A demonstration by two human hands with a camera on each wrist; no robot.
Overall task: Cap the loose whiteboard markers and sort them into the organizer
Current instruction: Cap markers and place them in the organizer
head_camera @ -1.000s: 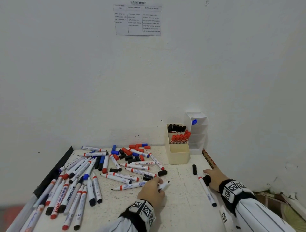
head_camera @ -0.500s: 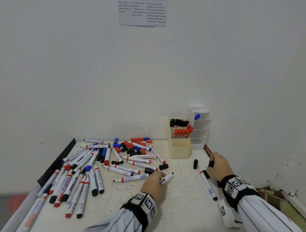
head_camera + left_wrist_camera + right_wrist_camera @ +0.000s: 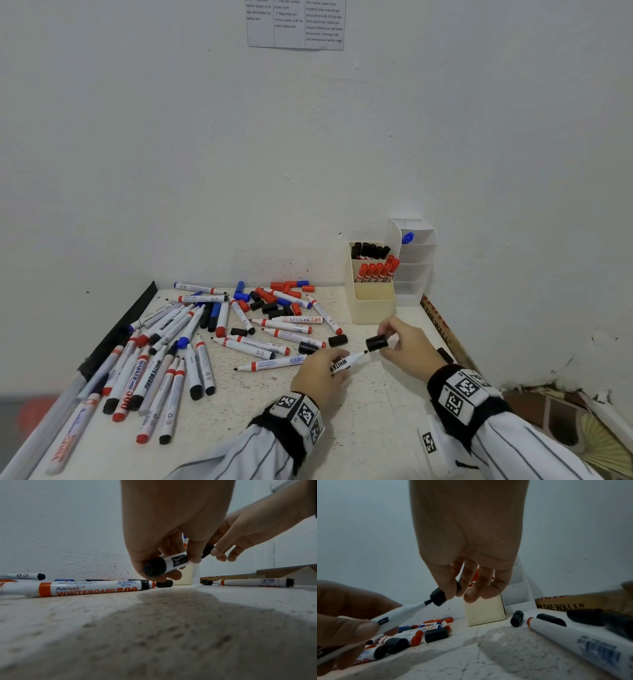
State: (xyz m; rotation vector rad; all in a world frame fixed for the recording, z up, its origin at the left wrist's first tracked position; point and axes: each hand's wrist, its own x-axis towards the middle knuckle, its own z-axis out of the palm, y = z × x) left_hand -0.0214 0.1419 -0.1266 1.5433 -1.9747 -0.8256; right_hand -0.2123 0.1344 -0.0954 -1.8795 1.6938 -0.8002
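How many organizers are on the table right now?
2: the cream organizer by the wall, holding black markers and red markers, and the white organizer beside it, holding one blue marker. None looks hidden.

We see a marker [image 3: 346, 364] with a smooth, glossy white plastic barrel and a printed label; its cap [image 3: 376, 342] is matt black plastic. The table [image 3: 376, 428] looks like pale speckled stone, slightly rough. The wall [image 3: 308, 154] is matt, grainy white paint. The organizer [image 3: 371, 310] is smooth cream plastic. The sheet [image 3: 295, 24] is plain paper. The sleeves [image 3: 534, 445] are striped cloth.
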